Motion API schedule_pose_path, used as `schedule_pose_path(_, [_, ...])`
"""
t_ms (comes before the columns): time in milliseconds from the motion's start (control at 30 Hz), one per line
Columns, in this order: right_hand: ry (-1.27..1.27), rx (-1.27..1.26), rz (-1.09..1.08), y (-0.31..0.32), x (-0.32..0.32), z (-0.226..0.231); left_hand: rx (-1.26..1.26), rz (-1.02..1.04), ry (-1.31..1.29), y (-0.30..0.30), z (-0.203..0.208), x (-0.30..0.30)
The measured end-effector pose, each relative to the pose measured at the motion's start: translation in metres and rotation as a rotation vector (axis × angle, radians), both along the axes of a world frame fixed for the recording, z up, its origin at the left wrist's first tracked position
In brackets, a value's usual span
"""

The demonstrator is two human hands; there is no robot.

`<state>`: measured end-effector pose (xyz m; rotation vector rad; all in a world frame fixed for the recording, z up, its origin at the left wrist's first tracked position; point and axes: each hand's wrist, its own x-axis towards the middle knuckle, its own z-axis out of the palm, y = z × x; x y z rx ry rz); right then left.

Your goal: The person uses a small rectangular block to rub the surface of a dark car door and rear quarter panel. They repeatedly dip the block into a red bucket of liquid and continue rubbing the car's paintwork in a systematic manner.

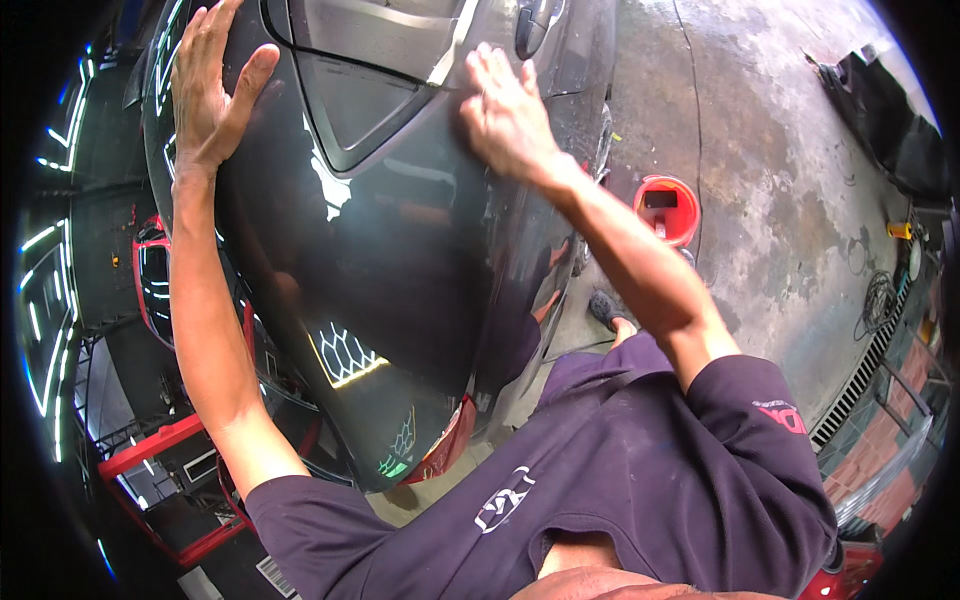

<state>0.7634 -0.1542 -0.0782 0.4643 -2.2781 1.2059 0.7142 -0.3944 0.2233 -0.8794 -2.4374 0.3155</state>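
Note:
A dark, glossy car (400, 260) fills the middle of the head view, its rear side panel in front of me. My left hand (213, 95) rests at the car's far left edge, fingers stretched and thumb apart, holding nothing I can see. On the panel beside the rear side window (350, 100), my right hand (505, 115) lies with extended fingers, slightly blurred. Nothing shows in it, though its palm is hidden. Just beyond its fingertips is a dark door handle (533, 28). A red tail light (448, 440) sits low, near my shirt.
An orange-red bucket (667, 207) with a dark item inside stands on the stained concrete floor (770, 220), right of the car. Farther right are black sheeting (885, 130), a coiled cable (880, 300) and a floor grate (850, 385). Red metal framework (165, 440) stands at left.

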Motion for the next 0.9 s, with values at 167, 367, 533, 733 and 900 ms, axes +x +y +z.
schedule_pose_path(167, [-0.006,-0.009,0.008,0.008,-0.013,0.003,0.034,0.007,-0.012,-0.005,0.000,0.007])
schedule_pose_path(367, [-0.074,-0.062,0.054,-0.004,0.023,0.000,0.038,-0.055,-0.004,-0.001,-0.001,0.000])
schedule_pose_path(533, [-0.122,-0.045,-0.052,0.003,-0.038,0.009,0.030,-0.013,-0.010,0.012,0.000,0.001])
schedule_pose_path(733, [-0.303,-0.144,0.049,-0.010,-0.007,0.023,-0.006,0.042,-0.015,0.008,0.006,0.011])
schedule_pose_path(900, [-0.313,-0.119,-0.013,-0.009,-0.016,0.015,0.009,0.059,-0.029,0.015,0.001,0.006])
